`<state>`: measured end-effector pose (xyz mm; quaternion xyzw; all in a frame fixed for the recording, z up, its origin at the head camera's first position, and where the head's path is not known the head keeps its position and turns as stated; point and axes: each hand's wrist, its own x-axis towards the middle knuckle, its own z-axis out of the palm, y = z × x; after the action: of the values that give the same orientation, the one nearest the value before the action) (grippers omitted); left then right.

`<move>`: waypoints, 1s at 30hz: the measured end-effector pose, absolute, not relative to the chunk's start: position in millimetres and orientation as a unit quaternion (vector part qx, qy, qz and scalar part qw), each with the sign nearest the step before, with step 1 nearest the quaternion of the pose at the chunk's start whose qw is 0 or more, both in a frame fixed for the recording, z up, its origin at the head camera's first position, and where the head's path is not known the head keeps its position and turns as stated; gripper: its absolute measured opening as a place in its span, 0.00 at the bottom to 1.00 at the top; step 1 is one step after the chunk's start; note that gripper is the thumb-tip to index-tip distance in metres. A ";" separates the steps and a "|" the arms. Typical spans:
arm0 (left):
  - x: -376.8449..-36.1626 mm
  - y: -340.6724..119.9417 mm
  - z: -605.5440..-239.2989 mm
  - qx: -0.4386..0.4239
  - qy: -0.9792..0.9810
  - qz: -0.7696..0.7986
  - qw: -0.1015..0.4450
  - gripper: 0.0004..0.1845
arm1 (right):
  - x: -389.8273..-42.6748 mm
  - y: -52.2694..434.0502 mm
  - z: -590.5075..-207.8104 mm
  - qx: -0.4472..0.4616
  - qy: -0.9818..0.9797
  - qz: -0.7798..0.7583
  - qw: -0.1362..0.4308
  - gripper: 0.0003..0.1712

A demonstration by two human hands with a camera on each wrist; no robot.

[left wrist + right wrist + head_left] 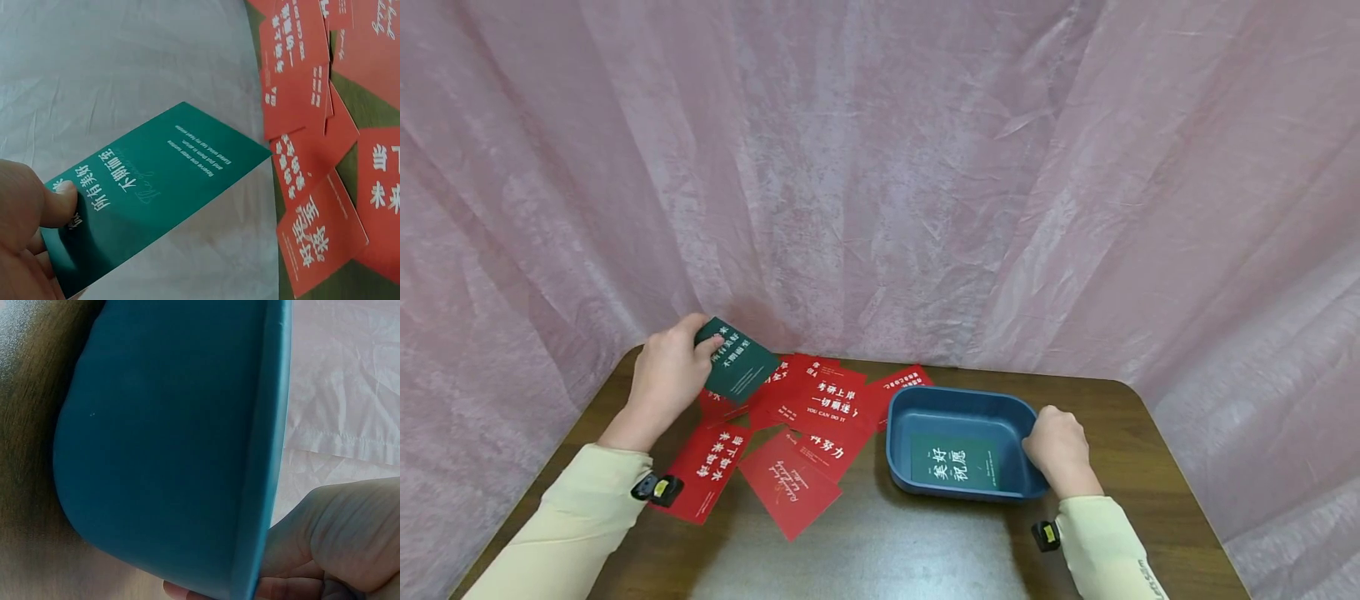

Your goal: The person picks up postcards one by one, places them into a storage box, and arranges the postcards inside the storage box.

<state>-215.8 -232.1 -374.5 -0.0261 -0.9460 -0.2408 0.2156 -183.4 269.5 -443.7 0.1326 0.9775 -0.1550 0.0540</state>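
My left hand (668, 372) pinches a dark green card (741, 364) by one end, thumb on its printed face, raised over the far left of the table. In the left wrist view the green card (150, 194) shows white lettering, with red cards (319, 237) beyond it. My right hand (1062, 448) grips the right rim of a blue rectangular basin (966, 402). Another green card (955, 463) lies flat in the basin. The right wrist view shows the basin's outer wall (162, 437), with my fingers partly hidden behind its rim.
Several red cards (833, 398) overlap on the wooden table (880, 554) left of the basin. A red card (711, 471) lies under my left forearm, and a lighter red one (790, 487) is nearer the front. A pink curtain (880, 183) hangs behind the table.
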 end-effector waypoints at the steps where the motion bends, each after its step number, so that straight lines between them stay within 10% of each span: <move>1: -215.9 -230.0 -374.5 -0.029 -0.944 -0.243 0.221 0.15 | -183.5 269.4 -443.8 0.134 0.977 -0.155 0.055 0.14; 30: -214.4 -154.4 -379.3 -0.073 -0.884 -0.397 0.237 0.14 | -182.8 271.2 -445.7 0.136 0.977 -0.156 0.056 0.14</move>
<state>-214.4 -154.4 -379.3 -0.0732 -0.8836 -0.3969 0.2373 -182.8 271.2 -445.7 0.1358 0.9767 -0.1562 0.0561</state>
